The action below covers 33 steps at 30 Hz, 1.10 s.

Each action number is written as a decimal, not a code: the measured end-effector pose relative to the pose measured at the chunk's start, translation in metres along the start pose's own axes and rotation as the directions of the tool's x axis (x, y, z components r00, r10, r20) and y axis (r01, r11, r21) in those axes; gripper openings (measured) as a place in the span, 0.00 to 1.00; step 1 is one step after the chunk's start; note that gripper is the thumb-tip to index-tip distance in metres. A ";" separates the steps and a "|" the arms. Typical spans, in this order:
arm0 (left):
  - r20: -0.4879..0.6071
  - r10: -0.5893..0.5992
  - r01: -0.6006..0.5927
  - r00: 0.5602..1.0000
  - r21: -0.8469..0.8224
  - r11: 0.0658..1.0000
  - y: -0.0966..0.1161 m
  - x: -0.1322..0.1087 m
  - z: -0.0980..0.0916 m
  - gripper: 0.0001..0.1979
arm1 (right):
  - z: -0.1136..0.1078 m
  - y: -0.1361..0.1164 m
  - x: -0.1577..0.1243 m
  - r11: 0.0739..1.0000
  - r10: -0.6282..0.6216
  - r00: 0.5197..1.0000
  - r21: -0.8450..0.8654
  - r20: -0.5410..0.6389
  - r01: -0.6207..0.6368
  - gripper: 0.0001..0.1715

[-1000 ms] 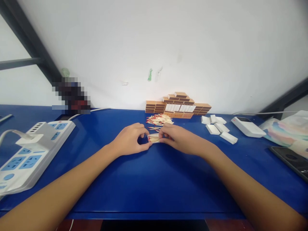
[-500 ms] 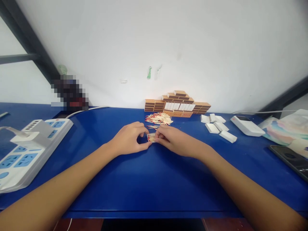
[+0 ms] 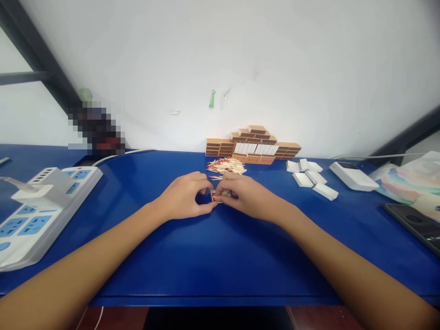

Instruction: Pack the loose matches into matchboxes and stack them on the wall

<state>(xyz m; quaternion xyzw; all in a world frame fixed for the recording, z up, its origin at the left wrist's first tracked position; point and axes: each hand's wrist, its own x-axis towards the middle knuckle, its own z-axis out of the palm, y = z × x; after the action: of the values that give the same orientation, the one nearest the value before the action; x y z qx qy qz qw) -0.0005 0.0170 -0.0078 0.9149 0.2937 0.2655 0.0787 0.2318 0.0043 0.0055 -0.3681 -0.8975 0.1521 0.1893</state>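
Note:
Between my hands, a small white matchbox tray (image 3: 212,198) with red-tipped matches lies on the blue table. My left hand (image 3: 185,196) grips the tray's left end between thumb and fingers. My right hand (image 3: 242,195) bends over the tray, its thumb and fingers closed at the matches inside; its fingers cover much of the tray. Just behind the hands is a loose pile of matches (image 3: 227,166) with red heads, a few lying nearer to my right fingers.
Stacked brown matchboxes (image 3: 254,145) stand against the wall, with white ends showing in the middle. Several white trays (image 3: 314,178) lie at right, near a white device (image 3: 354,176), a dark phone (image 3: 414,224) and a colourful bag (image 3: 409,178). A power strip (image 3: 44,215) is at left.
My right fingers have moved slightly left over the tray, covering more of the matches. My left hand keeps its hold. The whole view has shifted a little.

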 end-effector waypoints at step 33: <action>-0.039 -0.144 0.141 0.989 -0.060 0.988 -0.013 0.004 -0.010 0.11 | -0.023 0.014 -0.001 0.990 0.047 0.990 -0.127 -0.133 -0.064 0.08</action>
<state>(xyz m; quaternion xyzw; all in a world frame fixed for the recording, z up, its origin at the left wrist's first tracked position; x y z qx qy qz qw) -0.0101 0.0299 -0.0016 0.8830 0.3523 0.2870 0.1171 0.2513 0.0159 0.0197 -0.4136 -0.8808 0.0737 0.2184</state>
